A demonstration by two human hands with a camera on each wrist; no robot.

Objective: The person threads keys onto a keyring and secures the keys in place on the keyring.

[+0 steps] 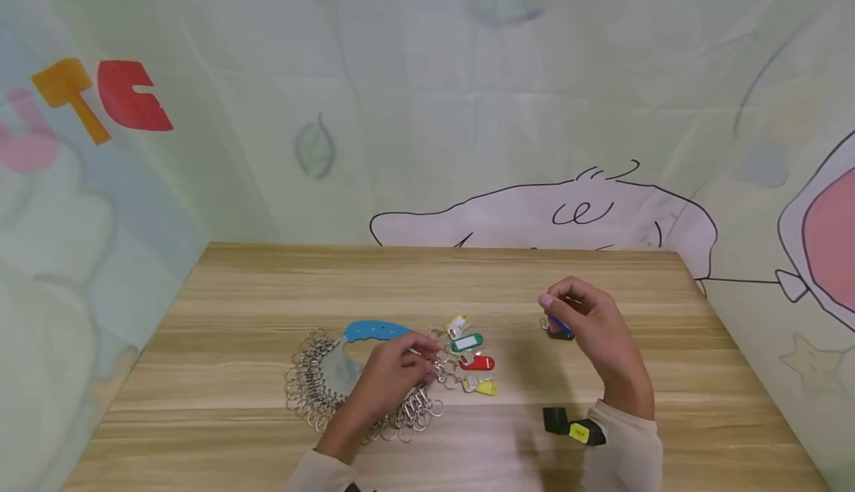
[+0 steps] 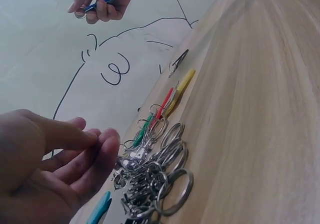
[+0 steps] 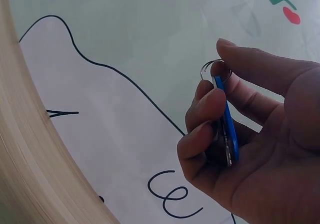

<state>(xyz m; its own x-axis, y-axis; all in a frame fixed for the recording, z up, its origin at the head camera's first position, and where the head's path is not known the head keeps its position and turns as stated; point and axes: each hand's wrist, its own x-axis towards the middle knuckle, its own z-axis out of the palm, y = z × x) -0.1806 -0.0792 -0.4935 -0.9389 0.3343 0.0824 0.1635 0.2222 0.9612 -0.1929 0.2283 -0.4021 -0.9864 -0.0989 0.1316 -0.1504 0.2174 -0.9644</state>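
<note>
My right hand (image 1: 606,336) is raised over the right side of the table. Its fingers curl round a blue key tag (image 3: 229,121) with a key and a split ring (image 3: 204,69) at its end. Over a blue-handled holder (image 1: 374,329) strung with metal rings and clasps (image 1: 314,395) hovers my left hand (image 1: 387,375). Its fingers are loosely bent with nothing visible between them, fingertips close by the rings. Beside these fingertips lie keys with a green tag (image 1: 466,342), a red tag (image 1: 478,363) and yellow tags (image 1: 487,388).
A key with a black tag (image 1: 559,333) lies on the wooden table (image 1: 267,284), below my right hand in the head view. A printed cloth backdrop (image 1: 414,106) rises behind the table and along its sides. My right wrist carries a black and yellow device (image 1: 580,431).
</note>
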